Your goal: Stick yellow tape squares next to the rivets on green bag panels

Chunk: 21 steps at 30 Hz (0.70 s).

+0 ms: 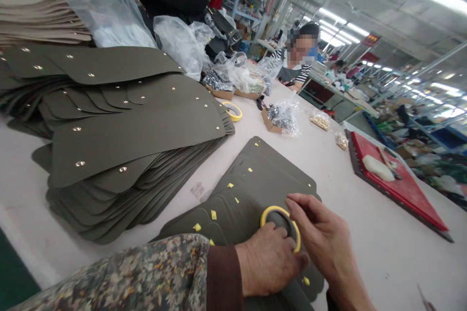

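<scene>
My left hand (268,260) is closed around a roll of yellow tape (279,216), holding it above a fanned stack of olive-green cut panels (251,184) dotted with small yellow tape squares. Pinched fingers of my right hand (321,238) rest on the top edge of the roll. What the fingertips hold is too small to make out. My left sleeve has a floral pattern with a brown cuff.
A large pile of olive panels with metal studs (120,141) lies at left, beige panels (32,5) behind. A second yellow tape roll (232,111), bags of hardware (282,116), a red cutting mat (397,184) at right. A person (299,58) sits at the far end.
</scene>
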Available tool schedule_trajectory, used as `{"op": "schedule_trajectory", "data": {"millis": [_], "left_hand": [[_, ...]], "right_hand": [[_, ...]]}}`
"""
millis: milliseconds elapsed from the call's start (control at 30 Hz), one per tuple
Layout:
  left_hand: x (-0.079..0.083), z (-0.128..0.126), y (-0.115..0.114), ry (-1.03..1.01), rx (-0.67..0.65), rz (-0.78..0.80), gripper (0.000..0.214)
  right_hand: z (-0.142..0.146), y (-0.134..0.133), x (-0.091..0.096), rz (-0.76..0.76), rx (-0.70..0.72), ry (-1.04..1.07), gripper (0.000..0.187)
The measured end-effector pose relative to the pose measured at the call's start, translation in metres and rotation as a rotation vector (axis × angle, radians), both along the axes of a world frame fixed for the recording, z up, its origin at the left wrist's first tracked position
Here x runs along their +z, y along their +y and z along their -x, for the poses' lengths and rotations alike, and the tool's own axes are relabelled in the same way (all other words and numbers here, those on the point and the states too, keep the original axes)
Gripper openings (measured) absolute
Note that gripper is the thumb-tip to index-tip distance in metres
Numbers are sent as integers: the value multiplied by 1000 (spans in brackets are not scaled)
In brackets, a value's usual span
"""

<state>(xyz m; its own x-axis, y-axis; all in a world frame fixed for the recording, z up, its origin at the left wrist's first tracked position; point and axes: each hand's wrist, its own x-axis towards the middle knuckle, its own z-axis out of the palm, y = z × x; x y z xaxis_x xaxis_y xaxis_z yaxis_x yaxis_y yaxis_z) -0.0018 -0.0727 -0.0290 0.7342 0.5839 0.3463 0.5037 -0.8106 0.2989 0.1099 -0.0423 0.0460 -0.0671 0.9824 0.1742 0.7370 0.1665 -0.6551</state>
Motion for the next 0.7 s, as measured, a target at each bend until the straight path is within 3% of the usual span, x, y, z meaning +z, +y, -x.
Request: {"op": "schedule_trajectory", "data": {"millis": [133, 233, 367, 467, 700], "left_hand": [[15, 8, 1, -64, 5, 83, 5], [19, 8, 5, -169, 39, 198, 14], [23, 6, 7, -316, -27, 260, 29], [26, 5, 4, -284, -36, 224, 46], [30, -1, -2, -122, -17, 119, 37]], "right_hand": [[-41, -15, -3, 15, -184, 110, 32], [-70, -36, -9, 75, -213, 169, 31], [-81, -62, -20, 94, -70, 181, 21], [-75, -75, -27, 1, 66, 211, 17], [-69, -82, -40, -334, 131, 89, 16]]}}
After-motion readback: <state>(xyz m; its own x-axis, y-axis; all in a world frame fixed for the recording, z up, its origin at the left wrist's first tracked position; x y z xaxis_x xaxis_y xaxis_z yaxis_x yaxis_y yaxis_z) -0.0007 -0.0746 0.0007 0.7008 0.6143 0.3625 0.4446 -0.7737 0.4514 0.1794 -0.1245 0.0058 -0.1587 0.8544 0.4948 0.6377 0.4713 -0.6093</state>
